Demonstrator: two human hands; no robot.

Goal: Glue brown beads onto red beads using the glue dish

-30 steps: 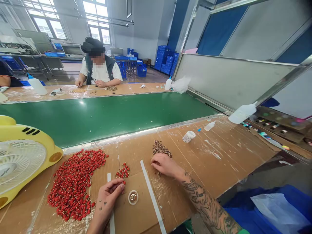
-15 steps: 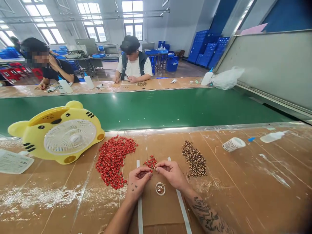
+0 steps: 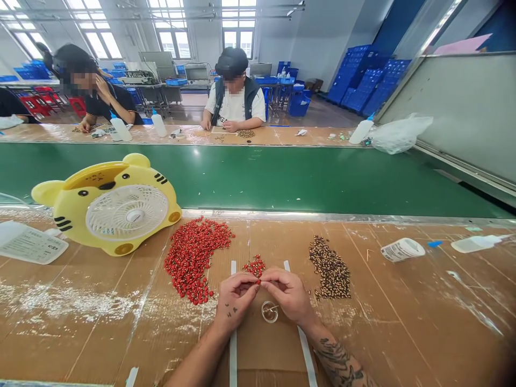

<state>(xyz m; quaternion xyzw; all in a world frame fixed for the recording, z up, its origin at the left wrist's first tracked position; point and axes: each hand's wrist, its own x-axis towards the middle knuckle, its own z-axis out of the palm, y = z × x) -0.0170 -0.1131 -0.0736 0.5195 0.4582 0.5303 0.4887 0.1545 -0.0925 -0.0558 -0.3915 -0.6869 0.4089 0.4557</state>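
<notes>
My left hand (image 3: 235,298) and my right hand (image 3: 288,294) meet fingertip to fingertip over the cardboard-covered bench, both pinched on a small red piece (image 3: 258,280). Just beyond them lies a small cluster of red pieces (image 3: 254,265). A big heap of red pieces (image 3: 196,255) spreads to the left. A heap of small brown metal pieces (image 3: 330,269) lies to the right. A small round clear cap (image 3: 269,311) sits on the bench between my wrists. Two white tape strips (image 3: 233,322) run along the cardboard under my hands.
A yellow tiger-shaped desk fan (image 3: 109,206) stands at the left with a paper sheet (image 3: 28,243) beside it. A white roll (image 3: 402,249) and a squeeze bottle (image 3: 473,243) lie at the right. A green conveyor belt (image 3: 282,177) runs across; two people work beyond it.
My right hand left the brown heap and came to meet my left hand at the small red cluster. My view swung left, bringing the whole fan into sight.
</notes>
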